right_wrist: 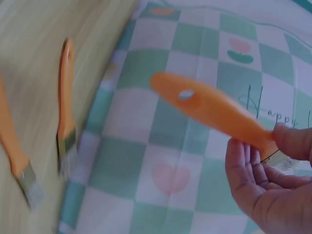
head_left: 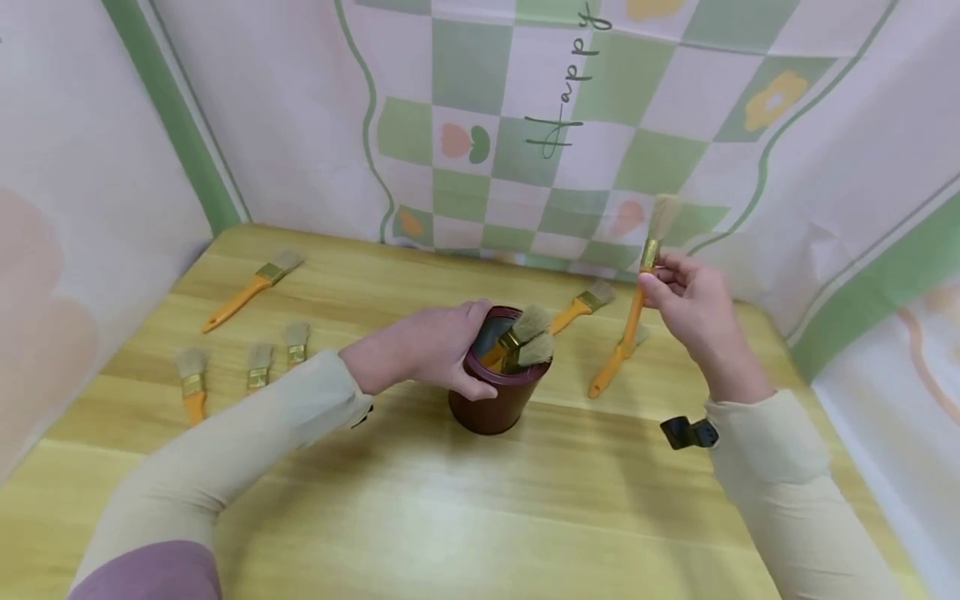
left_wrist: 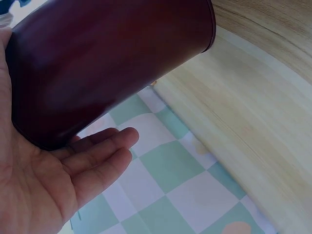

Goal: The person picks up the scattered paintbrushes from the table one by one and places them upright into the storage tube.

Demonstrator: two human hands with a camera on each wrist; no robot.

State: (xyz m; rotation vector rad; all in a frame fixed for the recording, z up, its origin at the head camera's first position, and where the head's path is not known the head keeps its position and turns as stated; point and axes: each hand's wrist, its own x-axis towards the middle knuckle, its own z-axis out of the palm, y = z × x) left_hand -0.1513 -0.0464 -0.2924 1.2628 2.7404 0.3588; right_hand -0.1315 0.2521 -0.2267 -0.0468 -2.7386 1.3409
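My left hand (head_left: 442, 346) holds the dark red cup (head_left: 495, 412) at its rim, the thumb on the near side. In the left wrist view the cup (left_wrist: 107, 63) lies against the palm, with several fingers (left_wrist: 105, 173) stretched out past it. Inside the cup stand paintbrushes (head_left: 528, 333), bristles up. To the right, my right hand (head_left: 693, 312) pinches an orange-handled paintbrush (head_left: 651, 254) near its metal band, raised with bristles up. The right wrist view shows that brush's handle (right_wrist: 209, 107) with a hole near its end.
Two paintbrushes lie right of the cup: one brush (head_left: 573, 315) behind it, another brush (head_left: 606, 377) below the raised one. Several more lie left, including a larger brush (head_left: 251, 287) near the back and a brush (head_left: 193, 385) near my left sleeve. A checked cloth (head_left: 472, 75) hangs behind the wooden table (head_left: 420, 517).
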